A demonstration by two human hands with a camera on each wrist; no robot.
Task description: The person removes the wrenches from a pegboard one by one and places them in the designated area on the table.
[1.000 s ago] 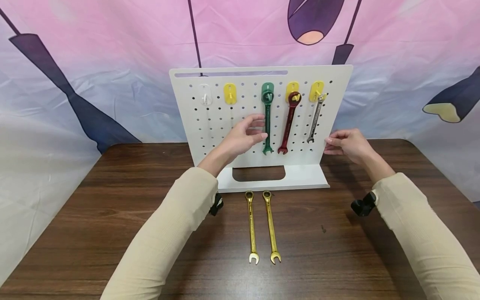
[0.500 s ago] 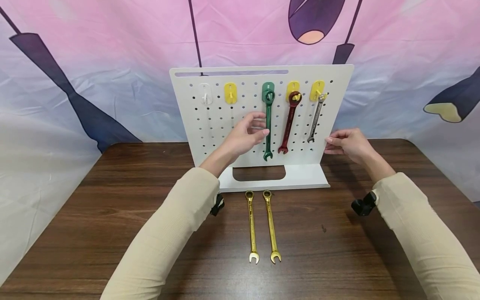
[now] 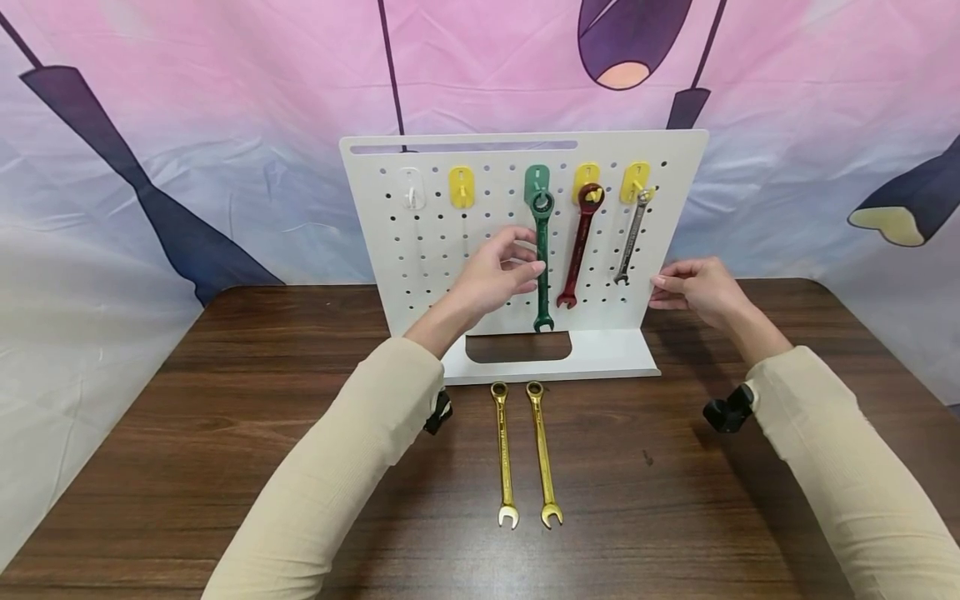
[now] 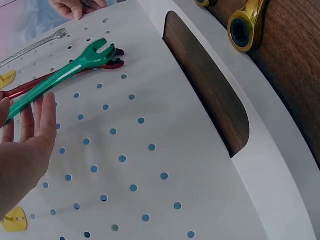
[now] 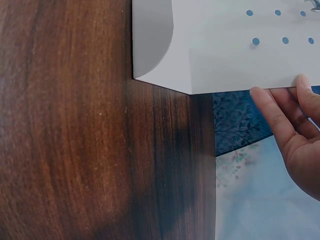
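Observation:
My left hand (image 3: pixel 491 271) pinches a green combination wrench (image 3: pixel 543 287) by its shaft between thumb and fingers. The wrench's ring end overlaps the bottom of a green hook (image 3: pixel 536 173), and its open jaw points down. In the left wrist view the green wrench (image 4: pixel 65 74) stands out in front of the white pegboard (image 4: pixel 165 105). My right hand (image 3: pixel 701 287) grips the board's right edge; in the right wrist view its thumb (image 5: pixel 302 81) lies at that edge. To the right hang a dark red wrench (image 3: pixel 577 258) and a smaller silver wrench (image 3: pixel 632 237).
Two gold wrenches (image 3: pixel 504 458) lie side by side on the brown wooden table (image 3: pixel 300 483), in front of the board's base (image 3: pixel 607 354). A white hook (image 3: pixel 410 185) and a yellow hook (image 3: pixel 461 179) at the board's left carry nothing. A patterned cloth (image 3: pixel 262 125) hangs behind.
The green wrench has moved down and slightly right with my left hand, its ring end lower against the green hook. My right hand stays at the board's edge.

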